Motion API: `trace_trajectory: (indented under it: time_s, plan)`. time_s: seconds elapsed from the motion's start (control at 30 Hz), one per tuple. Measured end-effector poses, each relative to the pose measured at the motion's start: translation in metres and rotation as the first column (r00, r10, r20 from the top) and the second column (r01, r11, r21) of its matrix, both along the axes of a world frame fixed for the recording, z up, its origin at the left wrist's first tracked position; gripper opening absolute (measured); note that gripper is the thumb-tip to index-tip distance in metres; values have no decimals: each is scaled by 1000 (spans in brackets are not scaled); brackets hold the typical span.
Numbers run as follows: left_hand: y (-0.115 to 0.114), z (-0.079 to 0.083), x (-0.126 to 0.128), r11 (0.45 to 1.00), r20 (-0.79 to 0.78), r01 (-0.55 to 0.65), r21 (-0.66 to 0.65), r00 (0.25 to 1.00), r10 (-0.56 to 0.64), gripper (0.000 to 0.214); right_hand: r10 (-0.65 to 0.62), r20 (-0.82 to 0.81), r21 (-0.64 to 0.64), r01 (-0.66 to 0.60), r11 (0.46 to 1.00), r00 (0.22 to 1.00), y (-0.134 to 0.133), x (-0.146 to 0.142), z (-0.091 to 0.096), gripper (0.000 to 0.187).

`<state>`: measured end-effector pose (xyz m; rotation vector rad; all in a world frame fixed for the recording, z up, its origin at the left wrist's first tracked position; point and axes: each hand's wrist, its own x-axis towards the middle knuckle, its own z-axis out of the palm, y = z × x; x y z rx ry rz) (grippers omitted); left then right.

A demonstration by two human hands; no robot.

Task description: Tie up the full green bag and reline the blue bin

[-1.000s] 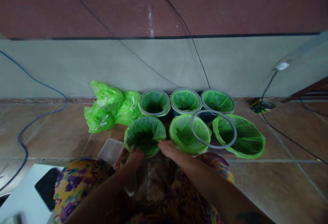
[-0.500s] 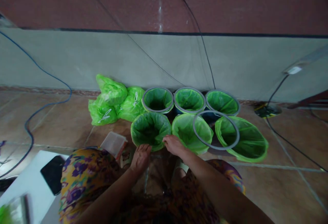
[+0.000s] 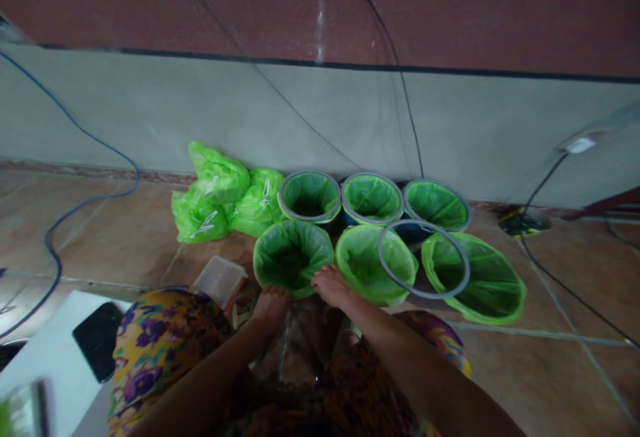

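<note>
At the front left of a group of bins, a green trash bag (image 3: 293,250) lines one bin, its edge folded out over the rim. My left hand (image 3: 273,305) is closed on the near edge of this bag. To the right of it, my right hand (image 3: 331,285) has its fingers curled over the same bag's near right edge. Immediately right stands another bin with a paler green bag (image 3: 375,260). A grey ring (image 3: 463,280) lies across that bin and the green-lined bin (image 3: 493,284) at the far right.
Along the wall stand three bins with grey rings (image 3: 310,216) over green liners. Tied green bags (image 3: 215,187) are heaped to their left. A clear plastic box (image 3: 219,278) sits by my left knee. A phone (image 3: 99,340) rests on a white surface. Cables (image 3: 75,207) cross the floor.
Both hands have shifted slightly along the front left bag's edge, the right one a little leftward. The camera view has tilted slightly. The bins and the grey ring stay put.
</note>
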<state>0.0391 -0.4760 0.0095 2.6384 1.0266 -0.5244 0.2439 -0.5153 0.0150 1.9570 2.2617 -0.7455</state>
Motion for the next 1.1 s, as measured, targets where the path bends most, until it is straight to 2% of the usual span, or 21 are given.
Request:
trace_trajectory:
  time_s: [0.1, 0.3, 0.43, 0.57, 0.67, 0.77, 0.87, 0.97, 1.1]
  plan:
    - [10, 5, -7, 999, -27, 29, -39, 999, -30, 32, 27, 32, -52, -26, 998, 999, 2, -3, 1, 20]
    - [39, 17, -13, 989, -52, 139, -59, 988, -142, 30, 20, 120, 8, -21, 1000, 993, 0, -19, -10, 28]
    - [47, 27, -14, 997, -60, 78, -6, 995, -78, 28, -45, 83, 34, 42, 999, 996, 6, -16, -3, 25]
    - [22, 33, -13, 989, 79, -92, 114, 993, 84, 48, -132, -86, 78, 139, 987, 987, 9, 0, 14, 24]
    - [-7, 27, -5, 987, 221, -144, 73, 967, 125, 53, -114, -114, 65, 122, 990, 987, 0, 8, 19, 21]
    - [-19, 17, 5, 983, 250, -184, -20, 951, 183, 49, -26, -64, 81, 31, 996, 998, -14, 5, 16, 31]
    - [-12, 6, 9, 957, 203, -273, -101, 936, 289, 40, 24, 38, 95, -27, 995, 999, -23, -2, 10, 35]
    - [1, -2, 6, 932, 178, -329, -153, 918, 353, 35, 44, 108, 91, -54, 994, 993, -22, -5, 6, 28]
    - [8, -9, 1, 931, 205, -349, -110, 908, 365, 35, 45, 126, 82, -56, 995, 991, -14, -5, 3, 23]
